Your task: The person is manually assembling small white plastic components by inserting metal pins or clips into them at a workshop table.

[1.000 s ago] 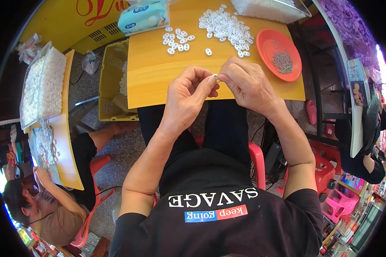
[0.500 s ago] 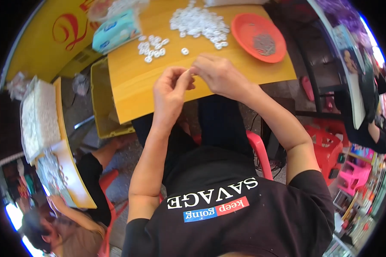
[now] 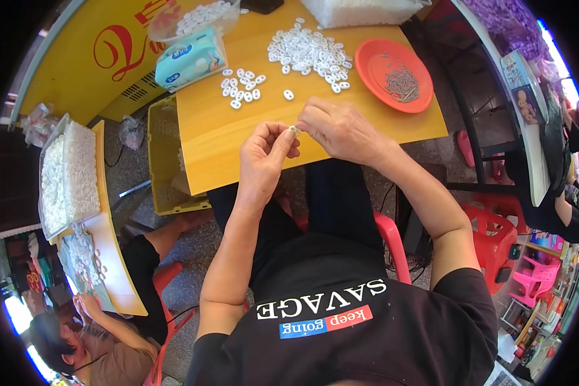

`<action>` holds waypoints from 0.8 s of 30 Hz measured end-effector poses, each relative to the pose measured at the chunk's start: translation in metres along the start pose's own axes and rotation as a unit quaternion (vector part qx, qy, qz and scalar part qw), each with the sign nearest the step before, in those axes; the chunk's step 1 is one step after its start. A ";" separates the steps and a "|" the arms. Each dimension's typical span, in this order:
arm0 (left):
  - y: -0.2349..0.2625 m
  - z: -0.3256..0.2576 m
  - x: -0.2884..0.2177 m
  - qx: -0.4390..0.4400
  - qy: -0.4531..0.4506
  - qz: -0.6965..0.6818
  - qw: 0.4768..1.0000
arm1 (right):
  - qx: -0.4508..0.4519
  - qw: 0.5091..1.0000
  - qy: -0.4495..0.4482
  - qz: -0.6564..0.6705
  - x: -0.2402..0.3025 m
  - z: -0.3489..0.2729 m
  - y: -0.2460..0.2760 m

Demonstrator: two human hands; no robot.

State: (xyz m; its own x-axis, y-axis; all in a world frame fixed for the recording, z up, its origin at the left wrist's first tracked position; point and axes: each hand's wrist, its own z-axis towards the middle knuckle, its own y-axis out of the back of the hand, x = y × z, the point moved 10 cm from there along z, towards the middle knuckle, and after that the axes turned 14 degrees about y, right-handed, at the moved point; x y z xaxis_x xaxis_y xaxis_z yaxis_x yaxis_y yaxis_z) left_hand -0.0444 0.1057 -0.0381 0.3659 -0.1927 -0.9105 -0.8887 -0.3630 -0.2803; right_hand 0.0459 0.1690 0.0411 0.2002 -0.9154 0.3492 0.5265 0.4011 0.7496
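Observation:
My left hand is closed in a pinch on a small white plastic piece, just above the near part of the yellow table. The fingertips of my right hand are pinched together against that piece; anything between them is too small to make out. Just beyond my hands lies a single white two-holed oval piece. Farther off are a small group of similar pieces and a larger pile. To the right, a red plate holds many short metal pins.
A tissue pack and a bag of white pieces lie at the back left, and a clear tub at the back right. A yellow crate stands left of the table. At far left, a co-worker sits by another table.
The whole view has shifted, so table and objects appear lower and slightly to the right. Both hands stay pinched together, and the small white piece between them shows more clearly now.

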 end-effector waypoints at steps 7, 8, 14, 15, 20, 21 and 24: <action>-0.001 -0.007 0.001 -0.022 -0.020 0.004 1.000 | -0.038 0.999 0.018 0.007 0.011 0.002 -0.004; -0.001 -0.007 0.004 -0.025 -0.020 0.003 0.999 | -0.037 0.999 0.014 0.003 0.011 0.001 -0.006; -0.004 -0.010 0.020 -0.049 -0.019 -0.090 0.995 | -0.101 0.995 -0.003 -0.010 0.011 -0.011 -0.010; -0.004 -0.010 0.020 -0.051 -0.024 -0.121 0.991 | -0.099 0.995 -0.003 -0.008 0.011 -0.011 -0.011; -0.004 -0.011 0.009 -0.057 -0.039 -0.082 0.994 | -0.139 0.990 -0.022 -0.014 0.009 -0.011 -0.007; -0.003 -0.012 0.007 -0.065 -0.044 -0.051 0.996 | -0.138 0.990 -0.023 -0.015 0.009 -0.011 -0.008; 0.000 -0.010 0.009 -0.073 -0.052 -0.039 0.995 | -0.139 0.990 -0.028 -0.011 0.010 -0.012 -0.013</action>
State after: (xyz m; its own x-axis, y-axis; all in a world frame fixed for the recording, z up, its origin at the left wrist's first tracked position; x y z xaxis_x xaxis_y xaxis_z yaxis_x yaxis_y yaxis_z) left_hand -0.0381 0.0949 -0.0428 0.3953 -0.0667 -0.9161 -0.8062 -0.5031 -0.3113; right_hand 0.0511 0.1546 0.0282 0.1438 -0.9172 0.3716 0.7387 0.3493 0.5764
